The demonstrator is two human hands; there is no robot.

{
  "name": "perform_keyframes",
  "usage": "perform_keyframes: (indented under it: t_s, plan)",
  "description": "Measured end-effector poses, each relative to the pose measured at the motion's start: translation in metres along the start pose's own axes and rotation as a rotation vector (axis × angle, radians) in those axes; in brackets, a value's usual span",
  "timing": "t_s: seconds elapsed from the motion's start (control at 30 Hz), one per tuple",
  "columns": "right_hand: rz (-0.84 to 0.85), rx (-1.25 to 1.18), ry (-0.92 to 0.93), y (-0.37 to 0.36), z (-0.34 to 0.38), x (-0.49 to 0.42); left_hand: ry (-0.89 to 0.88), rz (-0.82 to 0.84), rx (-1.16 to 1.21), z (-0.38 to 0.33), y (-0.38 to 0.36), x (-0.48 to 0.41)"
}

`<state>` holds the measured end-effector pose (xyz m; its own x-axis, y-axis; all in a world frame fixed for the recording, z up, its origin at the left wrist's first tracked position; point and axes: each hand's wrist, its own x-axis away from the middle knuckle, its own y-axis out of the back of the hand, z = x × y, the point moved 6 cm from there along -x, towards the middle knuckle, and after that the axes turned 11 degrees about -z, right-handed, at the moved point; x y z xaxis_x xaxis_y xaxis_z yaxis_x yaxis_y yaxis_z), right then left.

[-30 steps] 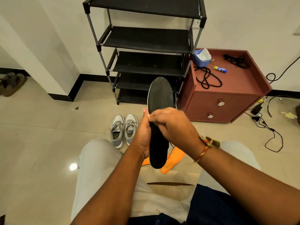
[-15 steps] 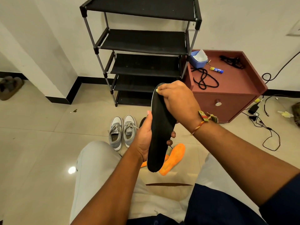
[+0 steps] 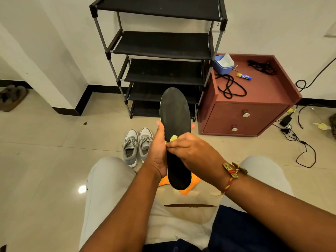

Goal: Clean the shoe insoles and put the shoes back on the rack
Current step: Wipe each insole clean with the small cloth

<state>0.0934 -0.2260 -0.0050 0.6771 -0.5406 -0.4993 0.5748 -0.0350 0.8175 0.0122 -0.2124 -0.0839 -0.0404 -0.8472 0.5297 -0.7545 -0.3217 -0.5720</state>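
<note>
1. Leftmost of the task's things, the grey shoes stand side by side on the floor, heels toward me and toes toward the rack, whose shelves I see hold nothing
2. My left hand grips the black insole along its left edge, thumb pointing up the near side and fingers wrapped behind, with one fingertip showing past the right edge
3. The black insole stands nearly upright above my knees, broad face toward me; its long axis runs from the end low by my lap up to the rounded end in front of the rack's lower shelves
4. A small yellowish wad sits on that face about midway, close to the left edge
5. My right hand reaches across from the right, fingers curled and pinching the wad against the insole; I judge the next stroke should follow the long axis while the left hand braces
6. An orange insole lies on the floor beneath, mostly hidden
7. Farthest right is the reddish cabinet, touching the rack
</note>
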Motion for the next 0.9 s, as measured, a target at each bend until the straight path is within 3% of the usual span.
perform_keyframes:
  t_s: [0.13, 0.37, 0.43, 0.57, 0.73, 0.83, 0.9]
  plan:
    - [0.028, 0.267, 0.069, 0.012, -0.031, -0.018, 0.002, 0.002, 0.053, -0.001, -0.011, 0.006]
    - [-0.269, 0.343, -0.064, 0.061, -0.079, -0.057, 0.069, 0.144, -0.043, 0.006, -0.022, 0.014]
    - [-0.248, 0.253, -0.108, 0.061, -0.076, -0.053, 0.086, 0.158, -0.044, 0.006, -0.020, 0.014]
    - [-0.159, 0.269, 0.059, 0.046, -0.042, -0.035, 0.060, 0.087, -0.003, 0.002, -0.018, 0.011]
    - [0.070, 0.121, 0.105, 0.009, -0.008, 0.007, 0.049, 0.018, 0.023, -0.001, -0.012, 0.008]
    - [0.028, 0.171, 0.071, 0.016, -0.025, 0.001, 0.051, 0.044, 0.010, 0.003, -0.019, 0.012]
    - [-0.086, 0.189, 0.071, 0.031, -0.040, -0.020, 0.059, 0.097, -0.009, 0.005, -0.025, 0.015]
